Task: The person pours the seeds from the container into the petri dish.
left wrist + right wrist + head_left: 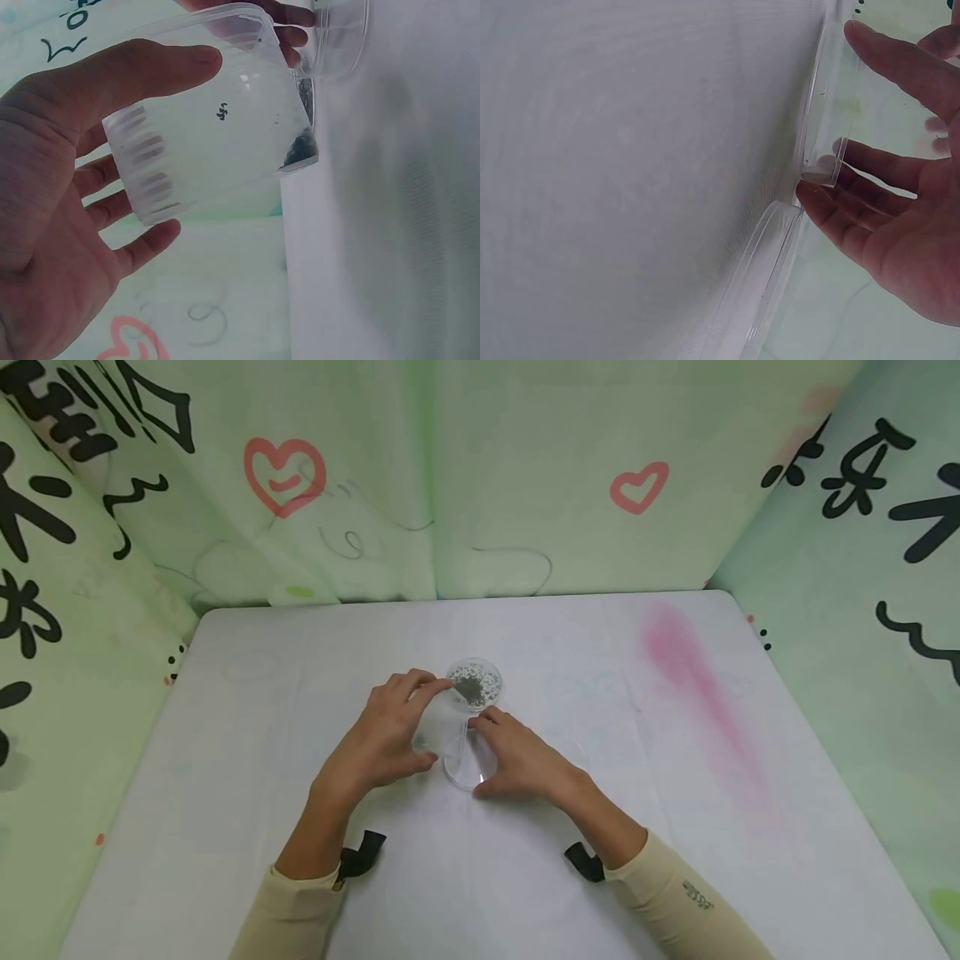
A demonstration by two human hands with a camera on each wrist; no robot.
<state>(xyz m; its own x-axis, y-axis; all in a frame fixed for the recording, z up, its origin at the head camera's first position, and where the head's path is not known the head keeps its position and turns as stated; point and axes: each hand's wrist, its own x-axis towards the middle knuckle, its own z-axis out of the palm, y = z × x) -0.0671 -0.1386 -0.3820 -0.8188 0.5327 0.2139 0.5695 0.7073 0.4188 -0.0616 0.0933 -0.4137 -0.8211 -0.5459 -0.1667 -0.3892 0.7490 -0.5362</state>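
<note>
My left hand (386, 727) grips a clear plastic tub (217, 142), tilted, with thumb on one side and fingers on the other. Dark grains (302, 146) show at the tub's lower corner in the left wrist view. Beside the left fingertips, a round clear surface (483, 677) bears pale specks and a dark clump of grains; whether it belongs to the tub is unclear. My right hand (525, 760) holds a shallow clear dish (459, 772) by its edges, thumb at the near side and fingers at the far side. The tub partly overlaps this dish.
Another shallow clear round piece (757, 300) lies on the white tabletop (262, 777), to the right of the right hand and faint in the head view. Green printed curtains (525, 468) enclose the table's back and sides. Black straps (362, 856) sit at both wrists.
</note>
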